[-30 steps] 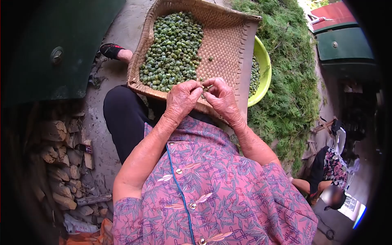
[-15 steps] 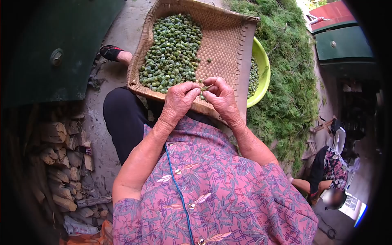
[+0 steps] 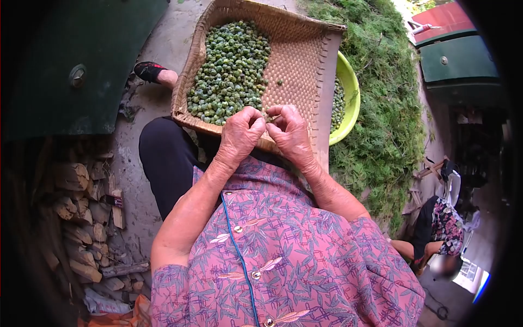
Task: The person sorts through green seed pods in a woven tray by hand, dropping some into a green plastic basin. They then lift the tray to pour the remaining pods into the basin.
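Note:
My left hand and my right hand meet over the near edge of a woven basket, fingertips pinched close together. Whatever small thing lies between them is mostly hidden by the fingers. A thick heap of small round green pods, perhaps cones or berries, covers the basket's left side. One loose green pod lies apart on the bare weave to the right of the heap. The basket rests over my lap, tilted in view.
Beside the basket's right edge, a yellow-green basin holds more pods. Cut green branches are piled further right. Split firewood is stacked at left below a dark green panel. Another person sits at lower right.
Both hands stay at the same spot, and the fingertips have shifted slightly. A small greenish bit seen between them earlier is now mostly covered by the fingers.

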Demonstrator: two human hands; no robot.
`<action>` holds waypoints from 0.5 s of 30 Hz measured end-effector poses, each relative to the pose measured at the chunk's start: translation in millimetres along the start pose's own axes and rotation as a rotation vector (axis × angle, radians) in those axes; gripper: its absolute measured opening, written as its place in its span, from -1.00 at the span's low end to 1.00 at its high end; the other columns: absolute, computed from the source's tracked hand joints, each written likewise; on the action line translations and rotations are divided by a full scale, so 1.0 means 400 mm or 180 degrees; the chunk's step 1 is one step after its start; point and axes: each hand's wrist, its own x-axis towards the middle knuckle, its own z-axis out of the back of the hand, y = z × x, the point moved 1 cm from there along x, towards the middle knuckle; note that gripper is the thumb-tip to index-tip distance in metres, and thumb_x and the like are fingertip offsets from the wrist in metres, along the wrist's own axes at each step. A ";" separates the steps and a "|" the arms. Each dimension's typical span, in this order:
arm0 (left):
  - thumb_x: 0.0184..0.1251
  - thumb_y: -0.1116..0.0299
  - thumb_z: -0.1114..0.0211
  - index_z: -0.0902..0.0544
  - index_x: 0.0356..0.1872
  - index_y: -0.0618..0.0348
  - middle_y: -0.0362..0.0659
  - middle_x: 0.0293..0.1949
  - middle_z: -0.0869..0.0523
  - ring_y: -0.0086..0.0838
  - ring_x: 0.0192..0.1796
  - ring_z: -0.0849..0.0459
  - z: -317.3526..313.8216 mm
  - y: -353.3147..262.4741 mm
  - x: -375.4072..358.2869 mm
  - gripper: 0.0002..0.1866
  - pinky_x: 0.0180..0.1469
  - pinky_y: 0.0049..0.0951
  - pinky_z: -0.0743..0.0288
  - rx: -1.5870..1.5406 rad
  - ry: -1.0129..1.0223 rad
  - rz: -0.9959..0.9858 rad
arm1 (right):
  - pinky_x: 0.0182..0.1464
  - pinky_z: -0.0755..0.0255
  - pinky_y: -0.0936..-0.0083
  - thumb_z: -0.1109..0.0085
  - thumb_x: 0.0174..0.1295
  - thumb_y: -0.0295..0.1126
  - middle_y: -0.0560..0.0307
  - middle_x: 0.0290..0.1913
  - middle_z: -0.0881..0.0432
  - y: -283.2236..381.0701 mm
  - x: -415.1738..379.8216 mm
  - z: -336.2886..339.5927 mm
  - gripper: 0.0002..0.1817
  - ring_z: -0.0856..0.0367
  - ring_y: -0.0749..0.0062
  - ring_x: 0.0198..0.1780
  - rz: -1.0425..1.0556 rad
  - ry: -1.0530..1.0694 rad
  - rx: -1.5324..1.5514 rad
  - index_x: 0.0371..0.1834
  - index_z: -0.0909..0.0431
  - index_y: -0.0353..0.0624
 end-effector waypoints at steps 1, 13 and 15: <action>0.19 0.39 -0.23 -0.60 -0.37 0.24 -0.14 -0.53 -0.64 -0.50 -0.48 -0.62 0.005 -0.001 0.001 -0.87 -0.37 -0.44 -0.50 -0.0174 0.0046 0.0065 | -0.37 -0.44 0.57 -0.25 0.00 -0.58 0.11 -0.26 -0.42 -0.005 0.001 0.001 -0.71 -0.50 0.53 -0.45 0.0003 -0.0007 -0.0002 -0.16 -0.53 -0.24; 0.34 0.40 -0.17 -0.57 -0.28 0.26 -0.19 -0.36 -0.66 -0.53 -0.33 -0.66 0.033 -0.023 -0.003 -0.88 -0.24 -0.55 -0.58 -0.1887 0.0048 0.0730 | -0.39 -0.43 0.61 -0.25 -0.01 -0.59 0.14 -0.27 -0.41 0.038 0.003 0.008 -0.71 -0.51 0.57 -0.44 0.0186 -0.0061 0.0045 -0.16 -0.53 -0.24; 0.36 0.44 -0.11 -0.51 -0.18 0.23 -0.11 -0.22 -0.66 -0.39 -0.23 -0.69 0.036 -0.016 -0.009 -0.89 -0.16 -0.41 -0.62 -0.3047 0.0008 0.1401 | -0.41 -0.42 0.64 -0.22 0.00 -0.61 0.15 -0.25 -0.40 0.060 0.004 0.007 -0.71 -0.50 0.59 -0.44 0.0304 -0.0040 0.0108 -0.16 -0.51 -0.23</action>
